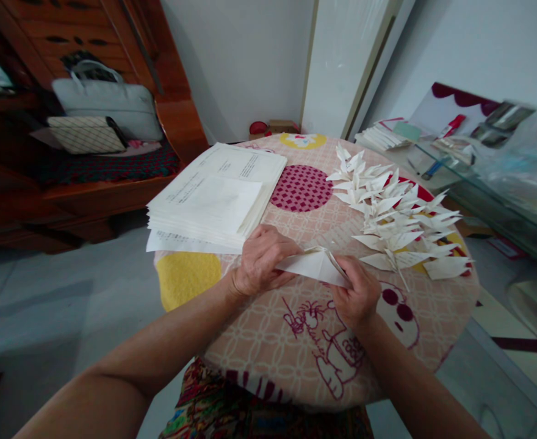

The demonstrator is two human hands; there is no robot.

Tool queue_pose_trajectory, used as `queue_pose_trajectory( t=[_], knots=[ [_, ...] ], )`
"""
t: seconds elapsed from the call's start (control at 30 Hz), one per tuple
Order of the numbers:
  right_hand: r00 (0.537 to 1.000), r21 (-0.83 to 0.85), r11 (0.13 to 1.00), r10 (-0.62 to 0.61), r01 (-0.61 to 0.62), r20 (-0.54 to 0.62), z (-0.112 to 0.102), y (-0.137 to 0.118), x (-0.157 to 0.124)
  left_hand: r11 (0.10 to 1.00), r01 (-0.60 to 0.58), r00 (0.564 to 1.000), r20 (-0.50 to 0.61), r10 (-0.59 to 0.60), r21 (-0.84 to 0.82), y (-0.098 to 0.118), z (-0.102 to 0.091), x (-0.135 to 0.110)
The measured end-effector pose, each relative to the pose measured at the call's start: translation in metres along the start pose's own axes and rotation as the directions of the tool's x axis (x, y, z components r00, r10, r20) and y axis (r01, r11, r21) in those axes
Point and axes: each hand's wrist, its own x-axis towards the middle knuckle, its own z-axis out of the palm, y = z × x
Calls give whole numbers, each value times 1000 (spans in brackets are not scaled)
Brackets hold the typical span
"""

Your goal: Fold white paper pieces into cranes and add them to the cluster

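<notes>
Between my two hands is a folded piece of white paper, held above the near middle of the table. My left hand grips its left end, fingers closed round it. At its right end, my right hand pinches the paper between thumb and fingers. Beyond my left hand lies a thick stack of printed paper sheets, with smaller blank sheets on top. To the right of my hands sit several folded white paper cranes, crowded together with pointed ends sticking out.
A patterned cloth covers the round table. At right, a glass shelf holds papers, pens and a plastic bag. On the left stands a wooden bench with a grey handbag and a checked purse.
</notes>
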Motion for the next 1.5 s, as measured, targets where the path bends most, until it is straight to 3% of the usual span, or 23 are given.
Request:
queue_pose_trajectory(
  t=[0.63,0.87,0.97,1.07,1.13,1.2,1.33,1.5],
  knots=[
    [999,78,996,41,-41,12,2,1,1,1000,14,999,-41,-14,-13,0,3,0],
    [993,107,988,108,-113,56,2,4,0,999,18,1000,-23,-19,-37,0,2,0],
    [962,179,952,222,-249,157,4,5,1,993,107,993,48,-104,-50,-1,5,-1],
    [902,136,915,335,-381,273,10,6,1,947,317,917,272,-291,-57,-7,13,-4],
    [891,7,929,353,-370,285,13,7,1,903,428,827,424,-371,-44,-12,19,-7],
    [907,-104,945,328,-311,264,14,8,1,864,503,761,494,-421,-39,-16,25,-10],
    [936,-120,963,262,-240,234,13,13,0,830,555,733,507,-453,-61,-21,32,-9],
    [920,-109,955,295,-276,257,14,19,1,830,550,742,513,-432,-96,-26,35,-6]
  ],
)
